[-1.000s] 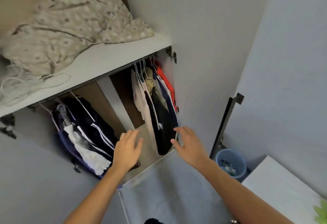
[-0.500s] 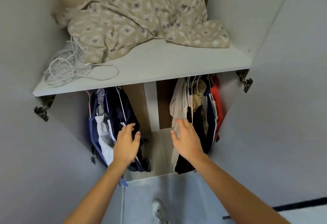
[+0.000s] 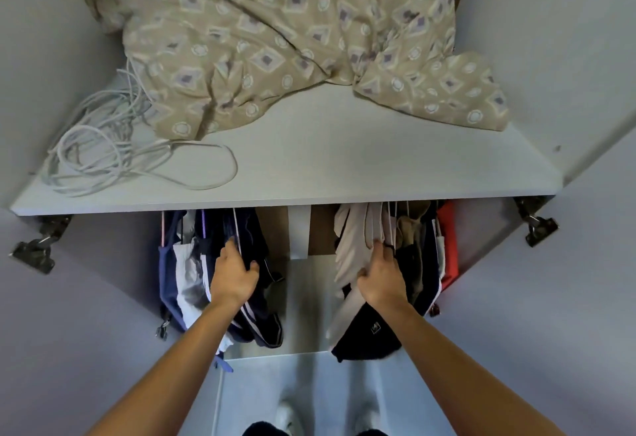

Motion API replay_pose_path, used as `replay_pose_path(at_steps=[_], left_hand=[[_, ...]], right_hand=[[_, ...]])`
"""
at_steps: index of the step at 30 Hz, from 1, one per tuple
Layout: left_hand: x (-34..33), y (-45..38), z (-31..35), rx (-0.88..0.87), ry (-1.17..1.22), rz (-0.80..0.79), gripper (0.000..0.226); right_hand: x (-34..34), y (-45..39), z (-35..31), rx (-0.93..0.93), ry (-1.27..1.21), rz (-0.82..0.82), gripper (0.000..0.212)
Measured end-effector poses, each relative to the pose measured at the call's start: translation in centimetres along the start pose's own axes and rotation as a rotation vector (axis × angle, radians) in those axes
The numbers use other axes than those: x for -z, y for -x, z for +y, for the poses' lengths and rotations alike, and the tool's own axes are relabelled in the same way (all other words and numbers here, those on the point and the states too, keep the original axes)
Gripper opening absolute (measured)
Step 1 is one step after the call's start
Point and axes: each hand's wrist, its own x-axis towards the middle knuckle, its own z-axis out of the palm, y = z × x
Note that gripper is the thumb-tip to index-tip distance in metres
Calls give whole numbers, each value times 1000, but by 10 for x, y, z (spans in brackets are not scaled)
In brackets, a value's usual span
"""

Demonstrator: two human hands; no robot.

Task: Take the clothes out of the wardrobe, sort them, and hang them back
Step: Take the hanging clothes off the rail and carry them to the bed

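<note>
Two bunches of clothes hang under the wardrobe shelf (image 3: 309,167). The left bunch holds a navy striped garment (image 3: 263,322), a white one (image 3: 189,281) and a blue one (image 3: 167,274). My left hand (image 3: 234,274) grips the navy garment near its top, fingers curled into the cloth. The right bunch has a white garment (image 3: 351,246), a black one (image 3: 364,339), beige and dark pieces, and a red one (image 3: 449,246) at the far right. My right hand (image 3: 382,274) reaches between the white and dark pieces, thumb and fingers pinching the white garment. The rail is hidden by the shelf.
A beige patterned blanket (image 3: 292,40) and a coil of white cable (image 3: 103,150) lie on the shelf. Open wardrobe doors stand at the left (image 3: 69,332) and the right (image 3: 557,298), with metal hinges (image 3: 34,250) showing. My shoe (image 3: 285,415) is on the floor below.
The view swung to face the wardrobe squarely. Both hands moved forward from open in front of the clothes into the two bunches and closed on the cloth.
</note>
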Motion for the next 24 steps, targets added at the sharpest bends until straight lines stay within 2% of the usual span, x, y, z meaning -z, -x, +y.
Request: replay_pose_path(at_steps=[5,8,13,17,21,24], left_hand=[[-7,-20,-5,97,14,-27,56],[-7,-28,-1,115,-10,-27,50],[-11,-22,5,69,6,-40,39],[-12,-8,5,23,77,-12,22],[-20,3,8,-57,145,-43,15],[-24,5,14,-62,192,-65,14]], right_hand=[[-1,-15,3,-64,-40,-7,88],[-3,-28,7,-78,1,0,77],[-1,-44,5,-102,61,-101,62],[-8,-37,-11,-27,19,-156,53],[-21,-21,-37,61,2,-136,40],[-24,-21,-55,28,-84,-175,26]])
